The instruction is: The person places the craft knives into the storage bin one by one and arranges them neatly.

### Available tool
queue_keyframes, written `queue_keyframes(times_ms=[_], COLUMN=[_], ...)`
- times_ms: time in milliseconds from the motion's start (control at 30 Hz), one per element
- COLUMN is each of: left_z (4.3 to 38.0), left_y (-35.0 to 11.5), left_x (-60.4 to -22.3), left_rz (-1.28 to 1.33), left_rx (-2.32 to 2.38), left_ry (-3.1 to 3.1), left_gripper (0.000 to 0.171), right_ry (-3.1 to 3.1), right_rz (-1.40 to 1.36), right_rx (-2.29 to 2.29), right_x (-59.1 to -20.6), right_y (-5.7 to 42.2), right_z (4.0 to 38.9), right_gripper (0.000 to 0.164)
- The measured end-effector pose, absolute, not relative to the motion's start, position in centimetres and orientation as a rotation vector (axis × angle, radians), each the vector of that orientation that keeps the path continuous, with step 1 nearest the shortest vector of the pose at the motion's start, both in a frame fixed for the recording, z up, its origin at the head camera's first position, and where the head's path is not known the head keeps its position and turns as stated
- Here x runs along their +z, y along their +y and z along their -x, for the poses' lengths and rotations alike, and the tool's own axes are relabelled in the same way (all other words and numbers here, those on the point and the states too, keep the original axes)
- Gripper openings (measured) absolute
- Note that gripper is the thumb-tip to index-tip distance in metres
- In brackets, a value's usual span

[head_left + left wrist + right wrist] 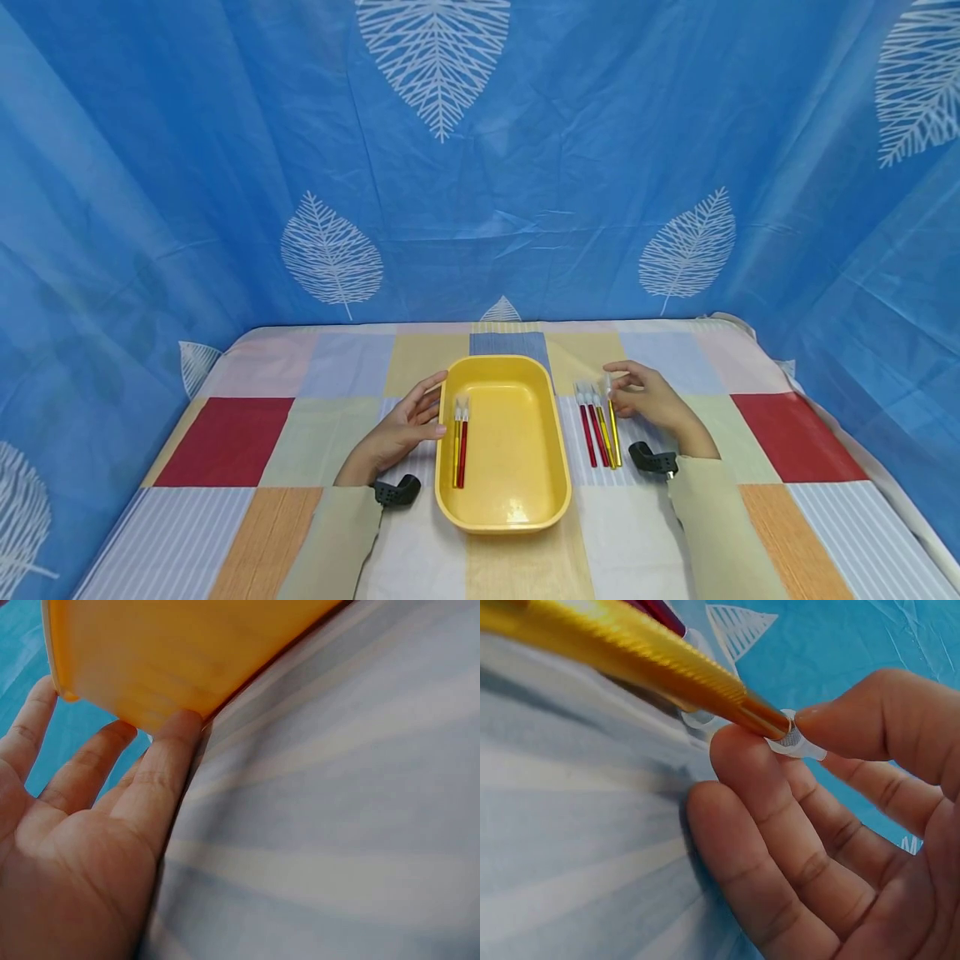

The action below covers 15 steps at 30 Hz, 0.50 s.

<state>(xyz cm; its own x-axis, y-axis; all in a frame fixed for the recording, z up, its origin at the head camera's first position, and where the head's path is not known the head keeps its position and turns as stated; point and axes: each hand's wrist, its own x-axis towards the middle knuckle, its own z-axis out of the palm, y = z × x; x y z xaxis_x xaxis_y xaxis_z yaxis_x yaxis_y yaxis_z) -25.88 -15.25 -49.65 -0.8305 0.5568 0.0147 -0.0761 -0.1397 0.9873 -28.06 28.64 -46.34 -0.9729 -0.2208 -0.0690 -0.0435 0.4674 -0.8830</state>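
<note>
In the head view, my left hand (397,433) rests against the left side of a yellow tray (558,433). Its fingertips touch the tray's wall, and the fingers are fairly straight in the left wrist view. Inside the tray, along its left side, lie a gold craft knife (456,450) and a red craft knife (462,454), both with clear caps. To the right of the tray, my right hand (647,400) pinches another gold craft knife (652,656) near its clear cap (799,746), between thumb and fingers. Beside it lie red craft knives (588,437) and another gold one (604,437).
A patchwork tablecloth (225,442) covers the table. Blue curtains (525,208) with white leaf prints hang behind and on both sides. Each wrist wears a black strap-on camera (652,458).
</note>
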Motion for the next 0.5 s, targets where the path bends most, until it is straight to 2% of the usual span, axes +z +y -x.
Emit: queue_keyframes(times_ms=[500], left_z=[25.8], left_y=[-15.2], left_x=[-49.5], left_rz=[-0.508], left_rx=[2.023], left_ry=[1.724], left_gripper=[0.099], right_ry=[2.568], right_rz=[0.252], right_rx=[-1.531], right_x=[-45.3], right_y=[28.8], right_z=[27.9], right_gripper=[0.057])
